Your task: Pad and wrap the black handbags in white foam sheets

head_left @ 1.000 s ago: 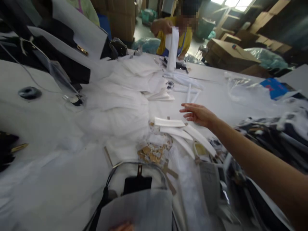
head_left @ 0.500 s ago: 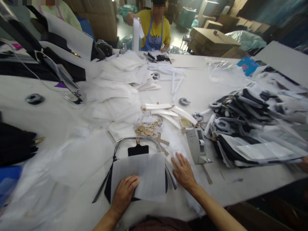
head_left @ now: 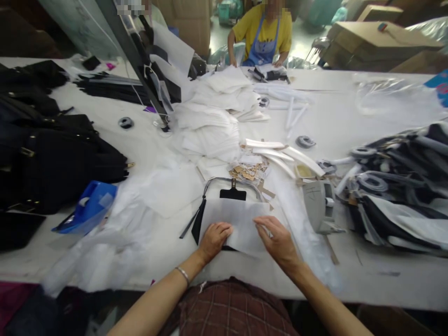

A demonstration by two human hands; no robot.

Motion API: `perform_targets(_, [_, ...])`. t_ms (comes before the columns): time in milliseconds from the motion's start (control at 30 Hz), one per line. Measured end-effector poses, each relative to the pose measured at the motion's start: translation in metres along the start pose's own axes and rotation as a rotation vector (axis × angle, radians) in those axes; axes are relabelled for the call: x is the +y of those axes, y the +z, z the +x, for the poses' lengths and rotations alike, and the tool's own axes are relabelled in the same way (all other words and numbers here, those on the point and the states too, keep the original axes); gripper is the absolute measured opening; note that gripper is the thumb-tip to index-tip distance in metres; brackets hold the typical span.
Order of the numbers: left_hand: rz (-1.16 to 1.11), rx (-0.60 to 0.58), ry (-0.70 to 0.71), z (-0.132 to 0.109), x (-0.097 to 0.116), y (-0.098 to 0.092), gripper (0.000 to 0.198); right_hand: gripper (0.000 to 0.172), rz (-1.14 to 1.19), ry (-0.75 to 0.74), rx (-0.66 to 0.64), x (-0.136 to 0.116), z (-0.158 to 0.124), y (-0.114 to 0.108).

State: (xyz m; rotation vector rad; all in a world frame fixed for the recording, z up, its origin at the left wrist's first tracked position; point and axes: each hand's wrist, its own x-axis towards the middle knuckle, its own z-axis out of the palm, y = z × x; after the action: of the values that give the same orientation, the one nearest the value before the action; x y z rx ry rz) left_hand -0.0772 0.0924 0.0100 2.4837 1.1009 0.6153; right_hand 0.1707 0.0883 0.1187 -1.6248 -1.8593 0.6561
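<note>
A black bag (head_left: 198, 224) lies in front of me with its looped handle (head_left: 206, 184) pointing away and a black tab (head_left: 233, 194) at its top. A thin white sheet (head_left: 241, 214) covers most of the bag. My left hand (head_left: 214, 240) rests on the sheet's lower left part, fingers lying flat and the bag beneath. At the sheet's right side, my right hand (head_left: 276, 240) has thumb and fingertips drawn together on the sheet's edge. The sheet hides the bag's right side.
A grey tape dispenser (head_left: 317, 205) stands right of my right hand. Beyond the bag lie brown tags (head_left: 248, 171), white strips (head_left: 269, 151) and stacked white sheets (head_left: 213, 128). Black bags (head_left: 63, 149) are piled left, wrapped ones (head_left: 402, 210) right. A person in yellow (head_left: 262, 37) is across the table.
My right hand has come from the table beside the bag onto the sheet's right edge. The sheet now reaches further right over the bag. My view has turned left.
</note>
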Motion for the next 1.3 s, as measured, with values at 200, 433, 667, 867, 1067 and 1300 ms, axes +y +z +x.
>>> perform_targets(200, [-0.084,0.042,-0.033,0.0,0.004,-0.001,0.029,0.014,-0.053,0.112,-0.222,-0.024,-0.006,0.083])
perform_targets(433, [-0.278,0.072,-0.074,0.002,0.004,-0.01,0.02,0.011,-0.15,0.049,-0.277,0.003,-0.007,0.085])
perform_targets(667, [-0.133,0.025,0.026,-0.005,0.005,-0.013,0.019,0.016,-0.027,0.118,-0.426,0.009,0.015,0.075])
perform_targets(867, [-0.121,-0.006,0.032,-0.004,0.009,-0.009,0.02,0.016,-0.129,0.02,-0.447,0.019,0.007,0.083])
perform_targets(1067, [-0.098,-0.097,-0.064,0.003,0.021,-0.016,0.021,0.015,-0.36,-0.104,-0.338,0.024,-0.004,0.096])
perform_targets(1300, [0.03,-0.26,-0.352,0.028,0.041,-0.024,0.006,0.015,-0.145,-0.102,-0.328,0.03,-0.006,0.093])
